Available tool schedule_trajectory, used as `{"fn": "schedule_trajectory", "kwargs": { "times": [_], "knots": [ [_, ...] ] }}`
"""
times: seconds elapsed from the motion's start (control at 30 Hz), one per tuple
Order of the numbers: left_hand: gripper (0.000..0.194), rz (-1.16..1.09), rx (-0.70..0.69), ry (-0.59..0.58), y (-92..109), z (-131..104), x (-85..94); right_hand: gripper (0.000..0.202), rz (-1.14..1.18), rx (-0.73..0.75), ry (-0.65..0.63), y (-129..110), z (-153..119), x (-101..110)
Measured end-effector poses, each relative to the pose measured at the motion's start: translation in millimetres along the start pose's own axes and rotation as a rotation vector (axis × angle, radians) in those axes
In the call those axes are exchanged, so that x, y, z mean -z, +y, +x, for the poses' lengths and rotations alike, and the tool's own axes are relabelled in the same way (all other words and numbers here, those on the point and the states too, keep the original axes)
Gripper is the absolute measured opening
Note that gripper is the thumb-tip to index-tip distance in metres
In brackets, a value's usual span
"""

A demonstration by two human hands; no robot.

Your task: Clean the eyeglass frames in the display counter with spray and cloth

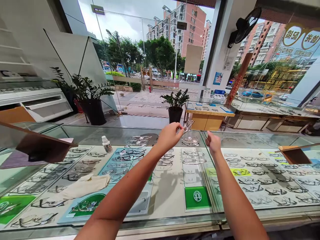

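Note:
Out over the far part of the glass counter, my left hand (170, 136) is closed on a thin-framed pair of glasses (189, 126), held up past the fingertips. My right hand (213, 142) is to its right, apart from the glasses, with the fingers curled in. Whether it grips anything is hidden. Beneath both hands, rows of glasses (193, 160) lie in the display counter. A green card with a white round logo (197, 196) is near the front edge. On the left are a cream cloth (86, 186) and a small white bottle (106, 145).
Brown-backed tilted panels, perhaps mirrors, stand at the left (42, 141) and right (297, 155). Beyond the counter are two potted plants (175, 113) and a wooden display table (208, 121). A black fan (245, 26) hangs on the pillar.

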State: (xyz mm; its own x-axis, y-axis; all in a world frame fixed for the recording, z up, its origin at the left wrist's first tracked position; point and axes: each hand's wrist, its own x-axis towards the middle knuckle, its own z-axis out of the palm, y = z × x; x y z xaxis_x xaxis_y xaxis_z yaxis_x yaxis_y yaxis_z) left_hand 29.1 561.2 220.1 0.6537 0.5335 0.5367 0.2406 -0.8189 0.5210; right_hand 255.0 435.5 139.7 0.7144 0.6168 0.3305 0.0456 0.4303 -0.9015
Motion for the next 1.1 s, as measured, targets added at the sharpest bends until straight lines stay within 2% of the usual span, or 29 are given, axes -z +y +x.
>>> {"fn": "schedule_trajectory", "kwargs": {
  "times": [0.07, 0.2, 0.3, 0.47, 0.57, 0.67, 0.83, 1.1],
  "knots": [
    [0.019, 0.121, -0.029, -0.065, -5.7, -0.9, -11.4, 0.074, 0.081, -0.076, -0.018, 18.5, 8.1, 21.8],
    [0.021, 0.296, -0.025, -0.190, -21.0, -3.3, -35.9, 0.074, 0.244, -0.293, -0.133, 35.3, 20.0, 56.8],
    [0.021, 0.395, -0.033, -0.304, -29.0, -2.1, -57.4, 0.077, 0.272, -0.335, -0.064, 46.4, 27.4, 75.6],
    [0.025, 0.480, -0.019, -0.433, -26.8, 14.8, -102.7, 0.079, 0.252, -0.359, 0.079, 67.5, 33.6, 89.1],
    [0.026, 0.501, -0.035, -0.488, -20.0, 26.8, -129.6, 0.079, 0.269, -0.346, 0.095, 75.2, 34.8, 91.5],
    [0.027, 0.524, -0.045, -0.547, -15.8, 33.7, -148.8, 0.077, 0.304, -0.325, 0.082, 78.8, 35.7, 92.3],
    [0.026, 0.563, -0.043, -0.607, -18.3, 36.8, -162.8, 0.077, 0.342, -0.346, 0.048, 81.8, 37.1, 91.8],
    [0.022, 0.583, -0.034, -0.644, -26.2, 39.9, -167.3, 0.078, 0.353, -0.361, 0.044, 85.8, 39.8, 96.5]
  ]
}}
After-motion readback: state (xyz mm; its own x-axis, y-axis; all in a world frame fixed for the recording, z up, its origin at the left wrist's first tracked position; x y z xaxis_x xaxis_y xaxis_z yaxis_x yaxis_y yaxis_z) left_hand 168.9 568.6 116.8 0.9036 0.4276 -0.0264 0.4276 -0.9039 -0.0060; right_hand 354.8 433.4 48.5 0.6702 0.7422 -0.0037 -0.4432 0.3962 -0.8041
